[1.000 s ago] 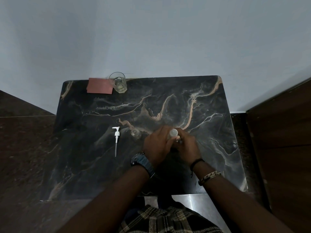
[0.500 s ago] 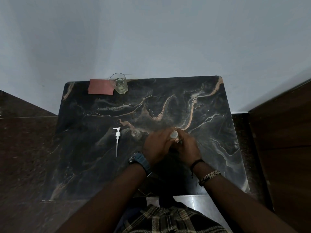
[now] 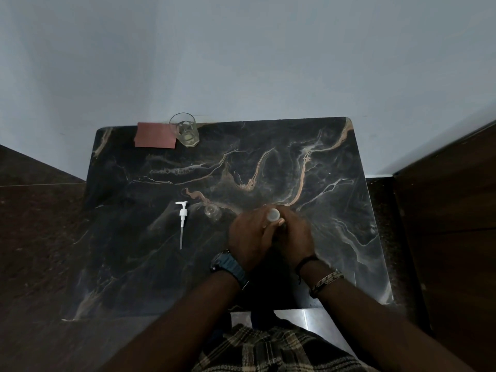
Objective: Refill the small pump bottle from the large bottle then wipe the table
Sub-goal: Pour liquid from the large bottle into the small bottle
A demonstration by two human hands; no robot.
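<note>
Both of my hands are wrapped round the large bottle at the middle of the dark marble table (image 3: 308, 170). Only the bottle's white cap (image 3: 273, 214) shows between my fingers; its body is hidden. My left hand (image 3: 248, 237) grips it from the left, with the fingers up by the cap. My right hand (image 3: 295, 234) grips it from the right. The small clear bottle (image 3: 212, 212) stands open-topped just left of my left hand. Its white pump head (image 3: 182, 221) lies flat on the table further left, tube pointing toward me.
A folded red cloth (image 3: 155, 138) lies at the table's far left edge, with a clear glass (image 3: 185, 132) beside it. A pale wall rises behind the table. A dark wooden panel (image 3: 451, 237) stands to the right.
Both hands stay clasped on the large bottle in the same spot. The view has shifted slightly.
</note>
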